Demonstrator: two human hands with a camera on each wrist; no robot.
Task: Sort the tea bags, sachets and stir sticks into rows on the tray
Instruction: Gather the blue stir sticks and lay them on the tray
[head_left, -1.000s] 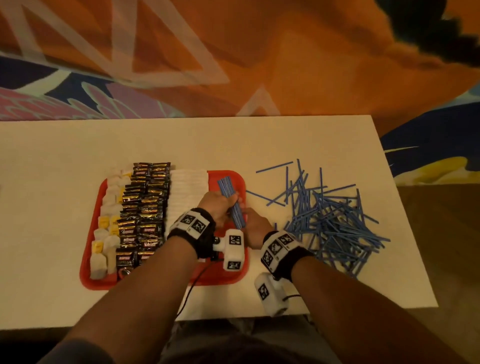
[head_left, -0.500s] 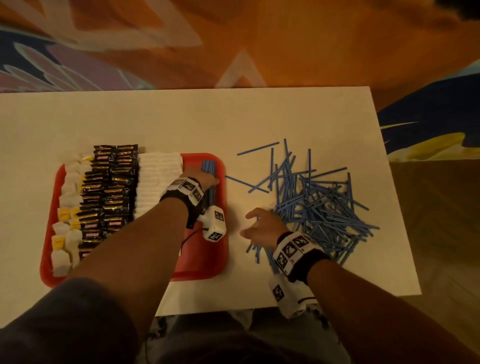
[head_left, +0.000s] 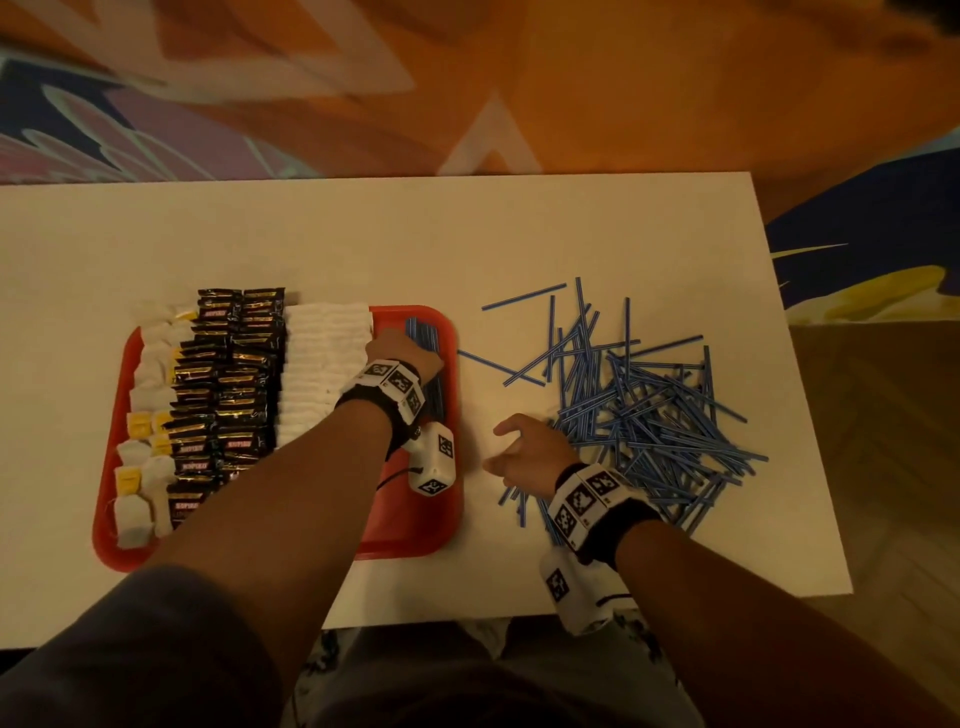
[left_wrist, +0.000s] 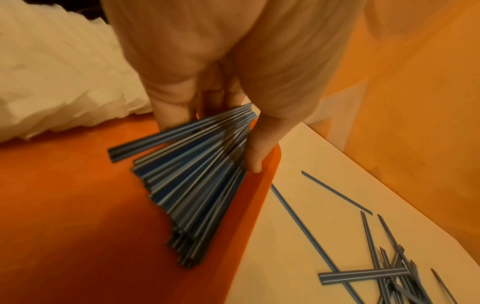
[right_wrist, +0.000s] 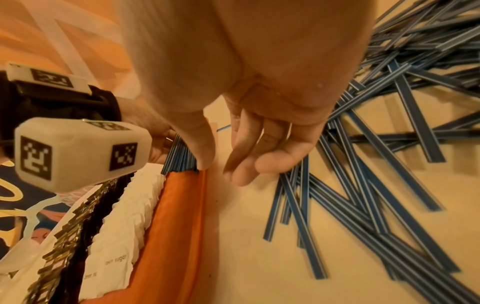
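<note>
Laying the stir sticks is the step we judge to be in hand: our left hand (left_wrist: 207, 86) has its grip closed round a fanned bundle of stir sticks (left_wrist: 187, 185), holding it down on the bare right end of the red tray (head_left: 447, 499), beside the rows of white sachets (head_left: 322, 364), black sachets (head_left: 228, 384) and tea bags (head_left: 140, 467). Our right hand (head_left: 524, 454) hovers with loose, empty fingers at the near edge of the loose stir-stick pile (head_left: 654, 415) on the worktop (head_left: 363, 249). Next we would need to square the fanned bundle into a straight row, then gather another handful from the tangled pile.
</note>
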